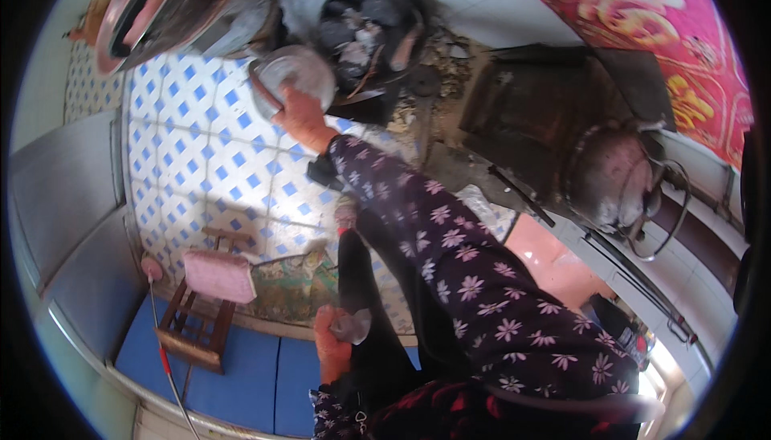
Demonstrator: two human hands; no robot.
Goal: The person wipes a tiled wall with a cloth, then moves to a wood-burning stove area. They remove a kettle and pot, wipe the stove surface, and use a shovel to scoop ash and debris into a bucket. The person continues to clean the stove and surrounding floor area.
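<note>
My right hand [304,116] reaches far out with its fingers over the rim of a round pale vessel [316,72], held just above the tiled floor or resting on it; which one I cannot tell. A brown curved strip [265,89] runs along the vessel's near left side, beside my thumb. Close to my body, my left hand [331,334] grips a small translucent piece [354,325], perhaps a plastic cup or bag; blur hides its exact form. Just beyond the vessel stands a black bucket [331,30] filled with dark lumps and scraps.
A dark metal stove [524,97] bears a sooty kettle [614,181] on the right. A large metal pot [199,12] sits upper left. Debris [446,72] litters the floor by the bucket. A wooden stool [199,325] with a pink cushion [220,276] stands lower left beside a thin pole [164,359].
</note>
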